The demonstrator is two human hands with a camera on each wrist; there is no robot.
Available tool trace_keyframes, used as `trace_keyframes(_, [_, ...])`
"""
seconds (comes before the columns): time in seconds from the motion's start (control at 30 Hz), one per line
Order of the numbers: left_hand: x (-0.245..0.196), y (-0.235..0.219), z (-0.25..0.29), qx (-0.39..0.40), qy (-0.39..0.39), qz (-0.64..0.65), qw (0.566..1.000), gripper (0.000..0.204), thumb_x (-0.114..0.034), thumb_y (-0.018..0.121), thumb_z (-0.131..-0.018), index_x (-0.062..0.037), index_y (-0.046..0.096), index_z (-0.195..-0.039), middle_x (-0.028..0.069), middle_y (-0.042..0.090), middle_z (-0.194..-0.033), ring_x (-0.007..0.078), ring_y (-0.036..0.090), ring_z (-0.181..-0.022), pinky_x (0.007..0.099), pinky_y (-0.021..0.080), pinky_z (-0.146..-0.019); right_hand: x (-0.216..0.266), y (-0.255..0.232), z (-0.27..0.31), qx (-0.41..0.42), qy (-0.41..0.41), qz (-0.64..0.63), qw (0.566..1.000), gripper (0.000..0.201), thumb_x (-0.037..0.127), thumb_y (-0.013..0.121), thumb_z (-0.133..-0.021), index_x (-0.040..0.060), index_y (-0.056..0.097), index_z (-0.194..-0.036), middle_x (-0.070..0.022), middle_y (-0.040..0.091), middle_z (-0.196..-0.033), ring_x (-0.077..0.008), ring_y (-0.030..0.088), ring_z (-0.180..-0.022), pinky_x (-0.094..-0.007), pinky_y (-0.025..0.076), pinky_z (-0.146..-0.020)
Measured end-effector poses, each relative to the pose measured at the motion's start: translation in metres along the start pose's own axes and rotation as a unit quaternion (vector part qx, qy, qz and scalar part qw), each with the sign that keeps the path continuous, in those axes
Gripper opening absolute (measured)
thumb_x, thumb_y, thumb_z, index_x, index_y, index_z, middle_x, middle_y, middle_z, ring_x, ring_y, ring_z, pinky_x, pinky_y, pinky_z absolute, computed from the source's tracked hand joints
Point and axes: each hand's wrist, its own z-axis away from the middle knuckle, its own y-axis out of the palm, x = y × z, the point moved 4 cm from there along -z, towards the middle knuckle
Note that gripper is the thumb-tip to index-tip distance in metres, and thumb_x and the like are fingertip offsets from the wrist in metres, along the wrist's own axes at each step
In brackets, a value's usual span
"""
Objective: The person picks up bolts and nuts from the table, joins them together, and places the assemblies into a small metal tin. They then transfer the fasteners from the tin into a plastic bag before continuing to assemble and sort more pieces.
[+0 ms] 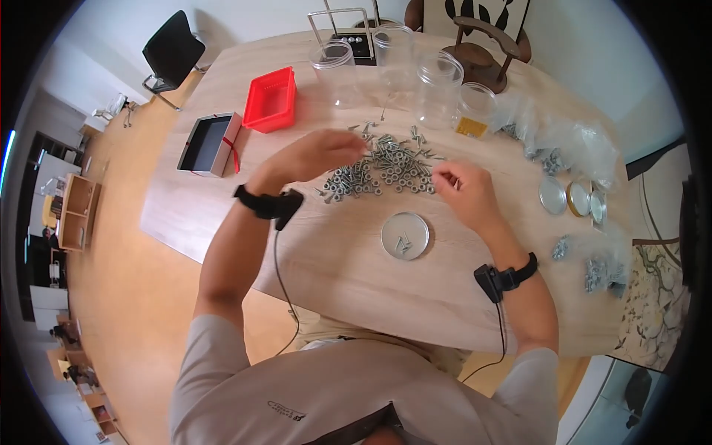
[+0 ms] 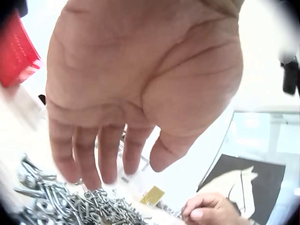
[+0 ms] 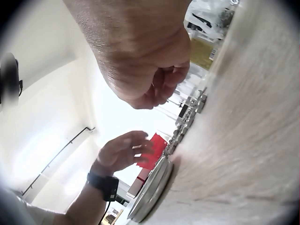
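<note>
Silver screws and nuts lie in a loose pile on the wooden table. Over the pile's left side is my left hand, palm down, fingers loosely extended and apart, with nothing held in the left wrist view. At the right edge of the pile, my right hand has its fingers curled in toward the palm; no object shows between them in the right wrist view. A round metal lid with a few screws in it lies nearer to me, between the two forearms.
Several clear plastic jars stand behind the pile. A red basket and an open box sit at the left. Toward the right are metal lids, plastic bags and small bags of hardware.
</note>
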Motion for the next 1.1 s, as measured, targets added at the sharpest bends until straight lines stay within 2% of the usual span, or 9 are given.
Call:
trace_keyframes(0.07, [0.017, -0.005, 0.03, 0.137, -0.109, 0.09, 0.98, 0.03, -0.023, 0.06, -0.109, -0.0049, 0.075, -0.129, 0.0056, 0.078, -0.113, 0.017, 0.074, -0.108, 0.0371, 0.06, -0.097, -0.019, 0.004, -0.001, -0.052, 0.036, -0.077, 0.995, 0.014, 0.013, 0.075, -0.099, 0.0002, 0.077, -0.106, -0.0047, 0.074, -0.087, -0.0113, 0.065, -0.076, -0.0281, 0.054, -0.071])
trace_keyframes(0.13, [0.042, 0.004, 0.05, 0.187, -0.179, 0.125, 0.958, 0.032, -0.021, 0.059, -0.11, -0.0011, 0.073, -0.131, 0.009, 0.078, -0.113, 0.019, 0.076, -0.102, 0.0347, 0.062, -0.093, -0.032, 0.003, -0.003, -0.083, 0.064, -0.126, 0.986, 0.014, 0.012, 0.073, -0.101, -0.001, 0.076, -0.106, -0.0001, 0.071, -0.086, -0.0062, 0.061, -0.077, -0.0251, 0.051, -0.071])
trace_keyframes(0.5, [0.034, 0.027, 0.017, 0.068, -0.082, 0.218, 0.97, 0.033, -0.019, 0.056, -0.112, 0.0016, 0.07, -0.134, 0.0121, 0.077, -0.122, 0.0192, 0.074, -0.109, 0.0343, 0.059, -0.097, -0.073, 0.005, -0.007, -0.106, 0.114, -0.21, 0.965, 0.017, 0.014, 0.073, -0.101, -0.0021, 0.076, -0.105, 0.0019, 0.07, -0.084, -0.0047, 0.059, -0.076, -0.0241, 0.049, -0.07])
trace_keyframes(0.77, [0.005, 0.059, 0.001, 0.137, -0.062, 0.234, 0.96, 0.032, -0.023, 0.058, -0.112, -0.0024, 0.071, -0.132, 0.0066, 0.076, -0.122, 0.0159, 0.072, -0.113, 0.0325, 0.058, -0.096, -0.07, 0.011, -0.005, -0.084, 0.099, -0.193, 0.973, 0.015, 0.013, 0.072, -0.101, -0.0001, 0.077, -0.106, 0.0028, 0.069, -0.084, -0.0046, 0.059, -0.076, -0.0239, 0.049, -0.069])
trace_keyframes(0.87, [-0.002, 0.049, -0.014, 0.144, -0.084, 0.192, 0.967, 0.03, -0.024, 0.06, -0.112, -0.0027, 0.073, -0.128, 0.0042, 0.076, -0.118, 0.0137, 0.072, -0.11, 0.0313, 0.058, -0.095, -0.071, 0.011, -0.005, -0.094, 0.099, -0.197, 0.971, 0.015, 0.013, 0.072, -0.101, 0.0002, 0.077, -0.107, 0.0021, 0.071, -0.085, -0.005, 0.06, -0.076, -0.0243, 0.05, -0.069])
trace_keyframes(0.97, [-0.009, 0.034, -0.052, 0.019, -0.036, 0.101, 0.994, 0.033, -0.024, 0.06, -0.111, -0.0018, 0.069, -0.133, 0.0107, 0.073, -0.128, 0.0229, 0.071, -0.118, 0.038, 0.057, -0.1, -0.072, 0.01, -0.005, -0.102, 0.093, -0.181, 0.974, 0.015, 0.013, 0.072, -0.101, 0.0002, 0.077, -0.108, 0.0011, 0.072, -0.085, -0.0057, 0.061, -0.076, -0.025, 0.051, -0.07])
trace_keyframes(1.0, [-0.011, 0.037, -0.064, -0.041, 0.055, -0.032, 0.997, 0.036, -0.025, 0.06, -0.111, -0.0007, 0.066, -0.136, 0.0138, 0.07, -0.133, 0.0269, 0.068, -0.123, 0.0404, 0.055, -0.104, -0.072, 0.009, -0.005, -0.104, 0.09, -0.172, 0.975, 0.016, 0.013, 0.072, -0.101, 0.0001, 0.077, -0.108, 0.0007, 0.072, -0.086, -0.006, 0.062, -0.077, -0.0252, 0.052, -0.07])
trace_keyframes(1.07, [-0.021, 0.053, -0.083, -0.16, 0.229, -0.293, 0.914, 0.043, -0.027, 0.059, -0.111, 0.0015, 0.061, -0.142, 0.0201, 0.064, -0.144, 0.0348, 0.062, -0.133, 0.0454, 0.052, -0.11, -0.07, 0.009, -0.004, -0.11, 0.093, -0.18, 0.973, 0.016, 0.013, 0.072, -0.101, 0.0001, 0.078, -0.108, 0.0006, 0.073, -0.085, -0.0065, 0.063, -0.077, -0.0258, 0.053, -0.071])
trace_keyframes(1.1, [-0.02, 0.06, -0.093, -0.101, 0.187, -0.308, 0.927, 0.056, -0.033, 0.059, -0.11, 0.005, 0.05, -0.151, 0.0265, 0.05, -0.157, 0.0418, 0.048, -0.147, 0.0501, 0.042, -0.121, -0.069, 0.009, -0.004, -0.113, 0.094, -0.184, 0.972, 0.016, 0.013, 0.073, -0.1, 0.0001, 0.078, -0.108, 0.0005, 0.073, -0.085, -0.0067, 0.063, -0.077, -0.0261, 0.053, -0.072])
